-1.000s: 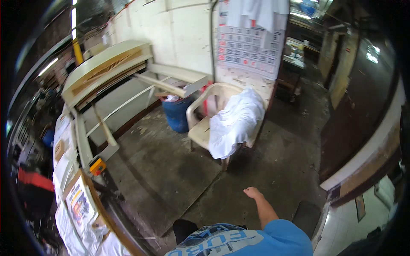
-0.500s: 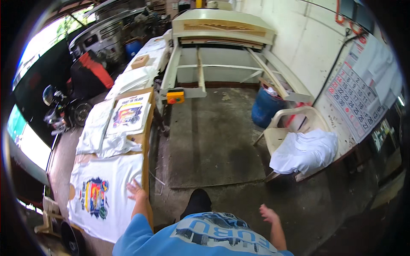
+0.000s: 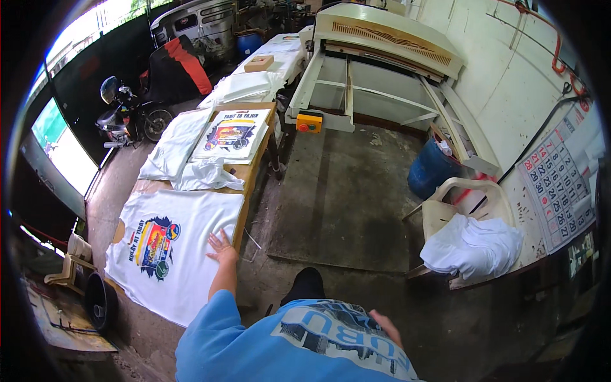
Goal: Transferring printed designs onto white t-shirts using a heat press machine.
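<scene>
A white T-shirt (image 3: pixel 194 270) with a colourful front print (image 3: pixel 154 247) lies spread at the near end of the long table on my left. My left hand (image 3: pixel 223 247) rests on it near the table's right edge, open, with its fingers apart. Close to my blue shirt's right side is my right hand (image 3: pixel 387 328), partly hidden by the shirt. Its visible fingers look stretched out, and I see nothing in them. Just beyond the spread shirt lie a bunched white cloth (image 3: pixel 205 175), a folded white garment (image 3: pixel 175 143) and a flat printed piece (image 3: pixel 233 135).
A cream machine (image 3: pixel 388 38) with long rails and an orange control box (image 3: pixel 309 123) stands ahead. At the right are a blue barrel (image 3: pixel 434 169) and a plastic chair (image 3: pixel 439 213) holding white cloth (image 3: pixel 474 245). A motorcycle (image 3: pixel 130 114) stands beyond the table's left; a small carton (image 3: pixel 259 63) sits farther along.
The view has swung left, shifting the scene rightward. My right hand has come in from the side to my body. My left hand stays on the T-shirt.
</scene>
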The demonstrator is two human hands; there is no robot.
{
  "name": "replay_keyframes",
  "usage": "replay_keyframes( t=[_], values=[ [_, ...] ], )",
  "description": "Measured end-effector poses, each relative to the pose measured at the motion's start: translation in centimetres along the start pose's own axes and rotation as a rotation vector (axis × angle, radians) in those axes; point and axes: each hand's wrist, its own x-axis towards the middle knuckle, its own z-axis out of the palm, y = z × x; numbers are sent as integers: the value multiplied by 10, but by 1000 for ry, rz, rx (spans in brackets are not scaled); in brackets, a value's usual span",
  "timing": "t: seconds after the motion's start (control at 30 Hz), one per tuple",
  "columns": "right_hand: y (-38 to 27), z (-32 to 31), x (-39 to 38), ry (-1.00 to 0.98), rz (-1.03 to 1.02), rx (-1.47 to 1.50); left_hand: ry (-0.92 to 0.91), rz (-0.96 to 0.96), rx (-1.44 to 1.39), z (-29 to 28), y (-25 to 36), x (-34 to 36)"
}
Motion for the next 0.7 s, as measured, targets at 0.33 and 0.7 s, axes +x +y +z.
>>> replay_keyframes(
  t=[0.33,0.7],
  values=[
    [-86,-43,-76,382,-170,-79,53,5,-74,20,-2,12],
    [-81,-30,-73,334,-108,-144,29,19,-13,22,11,19]
  ],
)
